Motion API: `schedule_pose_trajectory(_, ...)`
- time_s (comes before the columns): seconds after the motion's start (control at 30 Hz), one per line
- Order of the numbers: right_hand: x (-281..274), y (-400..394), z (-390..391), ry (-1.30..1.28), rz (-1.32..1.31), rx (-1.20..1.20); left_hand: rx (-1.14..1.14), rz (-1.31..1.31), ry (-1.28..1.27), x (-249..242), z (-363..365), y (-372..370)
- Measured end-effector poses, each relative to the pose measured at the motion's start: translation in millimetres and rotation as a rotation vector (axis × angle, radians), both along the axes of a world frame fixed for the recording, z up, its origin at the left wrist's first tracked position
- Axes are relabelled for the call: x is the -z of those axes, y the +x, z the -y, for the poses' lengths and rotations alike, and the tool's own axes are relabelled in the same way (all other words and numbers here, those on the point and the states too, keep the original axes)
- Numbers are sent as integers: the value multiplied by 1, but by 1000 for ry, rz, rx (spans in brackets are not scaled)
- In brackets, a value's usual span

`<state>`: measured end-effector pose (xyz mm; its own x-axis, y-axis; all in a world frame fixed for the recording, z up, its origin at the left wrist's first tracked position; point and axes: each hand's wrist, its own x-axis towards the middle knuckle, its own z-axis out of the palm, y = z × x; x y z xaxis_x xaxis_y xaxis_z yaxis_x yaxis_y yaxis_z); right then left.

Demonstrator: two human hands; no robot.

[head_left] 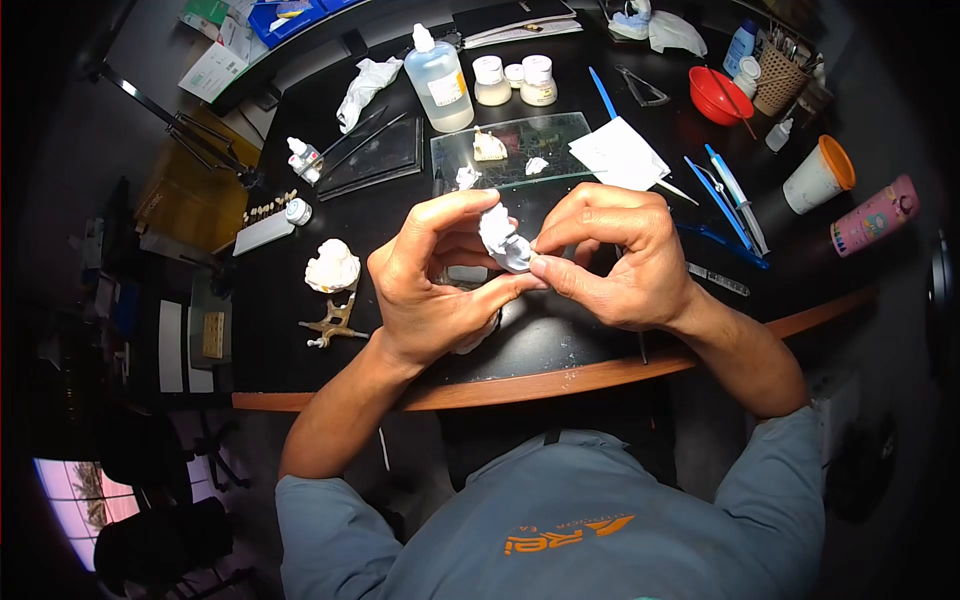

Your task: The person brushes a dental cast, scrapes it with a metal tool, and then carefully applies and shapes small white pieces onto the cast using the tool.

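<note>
A pale grey-white dental impression (503, 240) is held up over the front part of the table. My left hand (425, 265) grips it between the thumb below and the fingertips above. At its lower right edge, the thumb and index finger of my right hand (615, 255) are pinched together on it. Whether a small bit sits between those fingertips is hidden. Behind the hands, a yellowish tooth model (489, 146) stands on a glass slab (560, 132) with white scraps. To the left lie a white dental cast (332, 266) and a brass-coloured articulator frame (334, 322).
A liquid bottle (440, 85) and small jars (537, 82) stand at the back. On the right are a white paper pad (620, 153), blue-handled tools (722, 205), a red bowl (720, 95), an orange-rimmed cup (815, 180) and a pink bottle (875, 217). The wooden table edge (540, 392) runs in front.
</note>
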<state>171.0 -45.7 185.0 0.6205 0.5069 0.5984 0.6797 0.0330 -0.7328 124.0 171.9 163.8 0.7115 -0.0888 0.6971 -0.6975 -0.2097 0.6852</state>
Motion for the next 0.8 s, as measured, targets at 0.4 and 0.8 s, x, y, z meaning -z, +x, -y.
schedule_pose_trajectory(0.4, -9, 3, 9, -89, -449, -228, 97, -174, -95, -8, 0, -1)
schedule_pose_trajectory(0.8, -5, 1, 6, -119, -179, -64, 112, -342, -51, -13, -2, -4)
